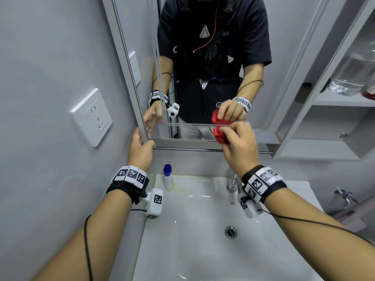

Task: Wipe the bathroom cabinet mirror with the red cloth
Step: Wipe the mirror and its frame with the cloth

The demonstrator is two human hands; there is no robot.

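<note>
The right hand [239,147] squeezes the bunched red cloth [220,134] against the bottom of the mirror [203,78]. The left hand [141,148], fingers straight, touches the mirror's lower left corner.

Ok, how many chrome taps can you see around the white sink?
2. One chrome tap stands on the white sink's back rim, partly behind the right wrist; the other chrome tap is low on the right wall.

blue-capped bottle [168,177] upright on sink [182,250]; wall socket [91,117] left; tap [232,184] behind drain [230,232]
</note>
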